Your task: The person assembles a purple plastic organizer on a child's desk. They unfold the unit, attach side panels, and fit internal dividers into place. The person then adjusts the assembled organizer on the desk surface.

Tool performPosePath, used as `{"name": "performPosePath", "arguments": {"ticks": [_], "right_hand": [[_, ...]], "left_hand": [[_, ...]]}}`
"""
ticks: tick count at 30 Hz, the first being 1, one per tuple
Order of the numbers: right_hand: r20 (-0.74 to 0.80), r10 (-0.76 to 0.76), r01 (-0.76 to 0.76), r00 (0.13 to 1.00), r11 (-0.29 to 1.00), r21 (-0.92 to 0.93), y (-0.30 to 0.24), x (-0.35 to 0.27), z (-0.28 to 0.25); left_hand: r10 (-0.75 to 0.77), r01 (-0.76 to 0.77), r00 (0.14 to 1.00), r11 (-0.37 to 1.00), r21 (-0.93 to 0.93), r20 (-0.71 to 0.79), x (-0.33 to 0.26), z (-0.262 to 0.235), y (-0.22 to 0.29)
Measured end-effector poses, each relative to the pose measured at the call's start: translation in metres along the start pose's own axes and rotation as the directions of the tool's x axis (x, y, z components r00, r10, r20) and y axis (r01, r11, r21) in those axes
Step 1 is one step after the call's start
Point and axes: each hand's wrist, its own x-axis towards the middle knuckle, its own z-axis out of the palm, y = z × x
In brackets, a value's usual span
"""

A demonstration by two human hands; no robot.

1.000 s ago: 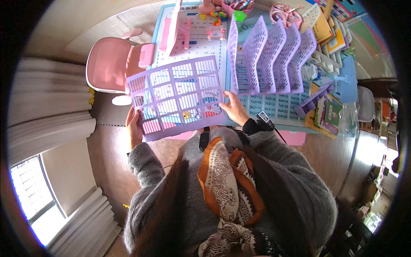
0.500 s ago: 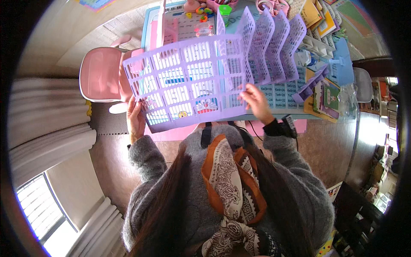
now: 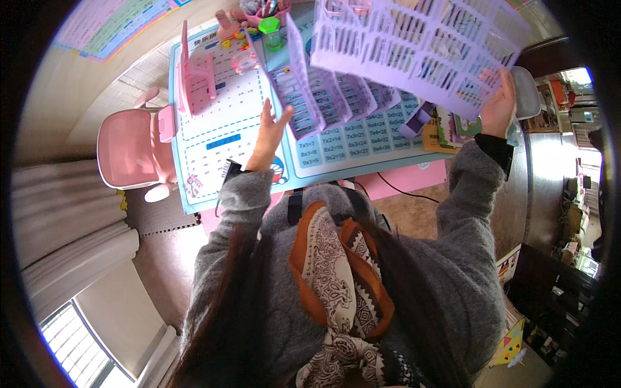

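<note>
A flat purple plastic lattice panel (image 3: 381, 63) is raised over the right half of the table, tilted. My right hand (image 3: 501, 107) is closed on its right edge, thumb and fingers on either side. Under and left of it stands a row of zigzag purple lattice panels (image 3: 305, 110), like an unfolded basket or rack; whether the raised panel joins them I cannot tell. My left hand (image 3: 272, 132) is open, fingers spread, beside the lower left edge of the zigzag row. Whether a fingertip touches that edge is unclear.
A pale blue table mat (image 3: 223, 165) covers the table. A pink stand (image 3: 187, 74), a green hexagonal container (image 3: 270, 32) and small colourful toys are at the back left. Books (image 3: 446, 132) and a small purple piece (image 3: 418, 121) lie right. A pink chair (image 3: 132, 142) stands left.
The flat panel has swung from the left to the upper right, now in my right hand alone. My left hand has let go of it and moved right, to the zigzag panels. The view has shifted.
</note>
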Motion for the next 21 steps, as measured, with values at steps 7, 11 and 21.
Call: {"name": "performPosePath", "arguments": {"ticks": [7, 11, 21], "right_hand": [[-0.255, 0.001, 0.0, 0.967, 1.0, 0.005, -0.002, 0.039, -0.123], [-0.231, 0.149, -0.124, 0.962, 0.985, 0.119, 0.016, 0.047, -0.161], [-0.085, 0.277, -0.259, 0.957, 0.95, 0.173, 0.064, 0.069, -0.187]], "left_hand": [[0.008, 0.04, 0.987, 0.955, 0.293, -0.162, 0.04, 0.033, -0.093], [-0.041, 0.043, 0.998, 0.999, 0.034, -0.04, 0.037, -0.007, -0.094], [0.01, -0.028, 0.999, 0.911, 0.411, 0.045, 0.066, -0.108, -0.08]]}}
